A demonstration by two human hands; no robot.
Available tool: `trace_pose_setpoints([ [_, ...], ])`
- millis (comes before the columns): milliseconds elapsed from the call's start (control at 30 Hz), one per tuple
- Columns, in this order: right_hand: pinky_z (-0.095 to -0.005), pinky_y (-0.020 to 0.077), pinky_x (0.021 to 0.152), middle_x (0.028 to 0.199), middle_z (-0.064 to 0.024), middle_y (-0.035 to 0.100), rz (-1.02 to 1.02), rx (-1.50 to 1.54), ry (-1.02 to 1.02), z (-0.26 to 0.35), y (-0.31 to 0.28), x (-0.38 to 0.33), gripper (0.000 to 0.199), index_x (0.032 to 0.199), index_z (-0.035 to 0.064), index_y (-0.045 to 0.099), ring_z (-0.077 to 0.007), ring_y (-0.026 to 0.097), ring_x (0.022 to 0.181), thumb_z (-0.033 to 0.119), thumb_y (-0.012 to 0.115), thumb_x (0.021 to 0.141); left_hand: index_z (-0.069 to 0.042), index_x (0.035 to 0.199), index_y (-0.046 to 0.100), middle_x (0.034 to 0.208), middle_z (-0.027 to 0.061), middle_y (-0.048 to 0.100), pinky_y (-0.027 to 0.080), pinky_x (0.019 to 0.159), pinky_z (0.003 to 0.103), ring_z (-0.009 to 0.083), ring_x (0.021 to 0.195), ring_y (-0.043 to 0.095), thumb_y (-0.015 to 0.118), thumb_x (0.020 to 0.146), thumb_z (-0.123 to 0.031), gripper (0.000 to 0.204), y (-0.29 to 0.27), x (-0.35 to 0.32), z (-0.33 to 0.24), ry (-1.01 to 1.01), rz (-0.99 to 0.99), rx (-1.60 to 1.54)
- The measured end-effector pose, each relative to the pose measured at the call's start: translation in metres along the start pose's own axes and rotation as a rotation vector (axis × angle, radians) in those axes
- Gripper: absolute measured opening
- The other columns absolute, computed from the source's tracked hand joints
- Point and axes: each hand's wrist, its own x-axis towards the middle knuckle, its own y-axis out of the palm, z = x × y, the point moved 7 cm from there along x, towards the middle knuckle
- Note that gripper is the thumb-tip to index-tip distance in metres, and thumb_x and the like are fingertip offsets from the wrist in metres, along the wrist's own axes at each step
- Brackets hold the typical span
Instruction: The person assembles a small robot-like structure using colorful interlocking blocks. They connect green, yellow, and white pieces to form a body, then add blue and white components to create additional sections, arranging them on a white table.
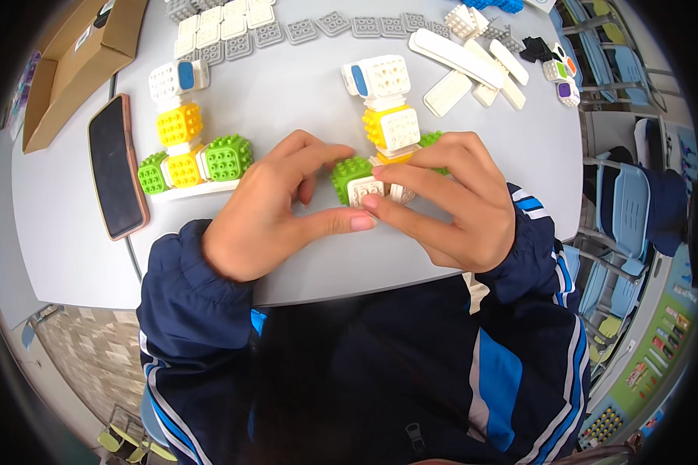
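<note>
In front of me stands a block model (395, 128) of studded yellow, green and white cubes. My left hand (275, 205) curls around its left side, with fingertips at the green cube (350, 172) and the thumb below a white square tile (364, 190). My right hand (457, 203) closes on the model's front, thumb and index finger pinching at the white tile's right edge. The right-hand fingers partly hide the model's base and right green cube. To the left, a similar block model (182, 143) stands untouched, with green cubes on either side of a yellow column.
A phone (116, 167) lies left of the standing model, and a cardboard box (74, 74) sits at the far left. Grey tiles (302, 31) and white tiles (209, 35) line the back. White bars (457, 58) and small coloured pieces (562, 74) lie back right. Chairs (624, 198) stand beyond the table.
</note>
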Motion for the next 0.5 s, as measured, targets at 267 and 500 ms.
trace_pose_setpoints([
  [267, -0.0361, 0.0476, 0.074, 0.108, -0.0084, 0.067, 0.005, 0.092, 0.055, -0.01, -0.007, -0.005, 0.026, 0.092, 0.0061, 0.076, -0.0254, 0.061, 0.092, 0.004, 0.078, 0.066, 0.0, 0.122, 0.068, 0.093, 0.0032, 0.054, 0.04, 0.062, 0.027, 0.0116, 0.07, 0.043, 0.088, 0.079, -0.028, 0.055, 0.009, 0.008, 0.003, -0.014, -0.042, -0.053],
  [500, -0.0319, 0.0495, 0.065, 0.099, -0.0071, 0.068, -0.125, 0.249, 0.256, -0.031, -0.025, -0.006, 0.024, 0.093, 0.0057, 0.077, -0.022, 0.064, 0.077, 0.003, 0.084, 0.071, -0.003, 0.123, 0.067, 0.099, -0.001, 0.053, 0.033, 0.063, 0.022, 0.0063, 0.073, 0.042, 0.082, 0.084, -0.018, 0.044, 0.013, 0.006, 0.0, -0.028, -0.057, 0.042],
])
